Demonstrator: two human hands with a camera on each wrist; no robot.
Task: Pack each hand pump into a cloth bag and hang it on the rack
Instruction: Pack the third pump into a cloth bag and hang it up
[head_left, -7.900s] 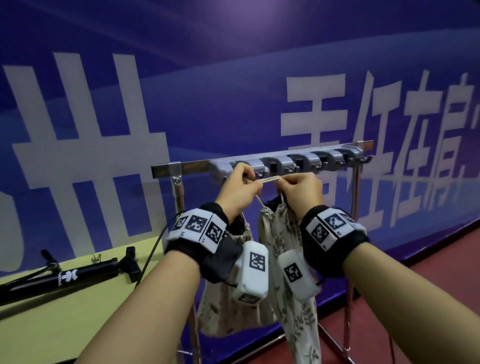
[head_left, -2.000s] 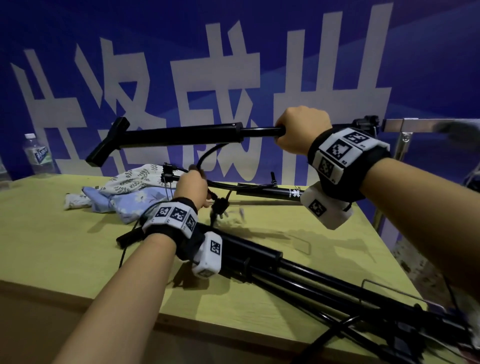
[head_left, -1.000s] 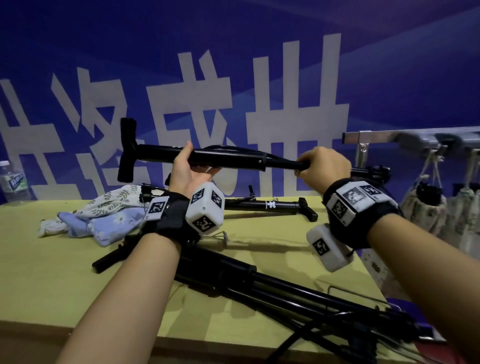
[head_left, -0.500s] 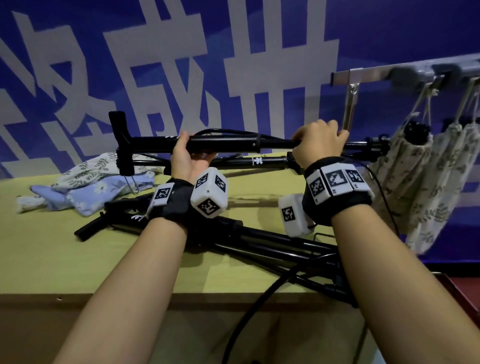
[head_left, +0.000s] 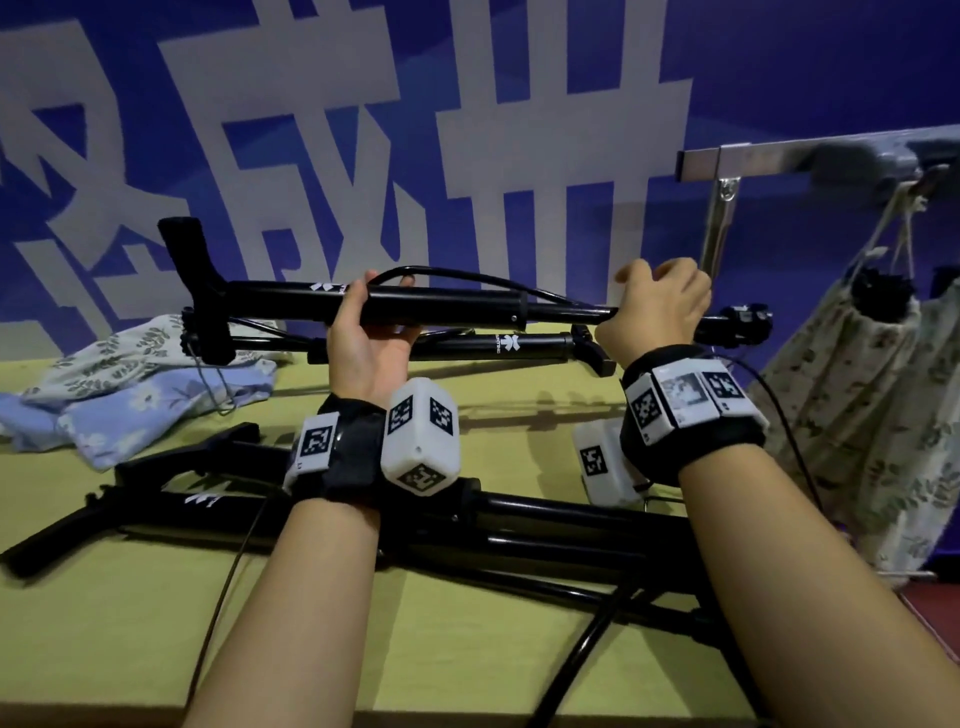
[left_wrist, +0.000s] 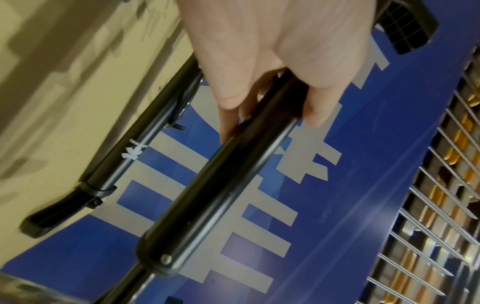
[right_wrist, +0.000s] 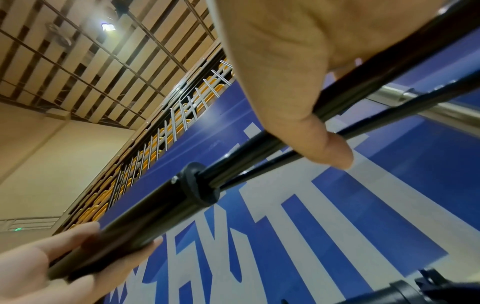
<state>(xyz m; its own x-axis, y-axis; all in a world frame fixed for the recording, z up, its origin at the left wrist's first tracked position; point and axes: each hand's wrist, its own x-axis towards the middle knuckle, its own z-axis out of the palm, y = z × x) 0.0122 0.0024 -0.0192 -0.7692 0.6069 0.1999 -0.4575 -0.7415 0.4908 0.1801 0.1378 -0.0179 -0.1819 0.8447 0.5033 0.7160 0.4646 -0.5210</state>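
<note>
Gripping black hand pump (head_left: 441, 306) level, both hands: left hand (head_left: 366, 345) barrel, right hand (head_left: 657, 312) rod; white logo unreadable.

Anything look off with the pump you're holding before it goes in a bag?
The held pump has its thin rod pulled out of the barrel, under the right hand; the left hand grips the barrel. Its hose arches loose above. Otherwise nothing stands out.

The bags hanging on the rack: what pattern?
Pale cream hanging bags with a muted floral, leafy print; the head view shows it best.
</note>
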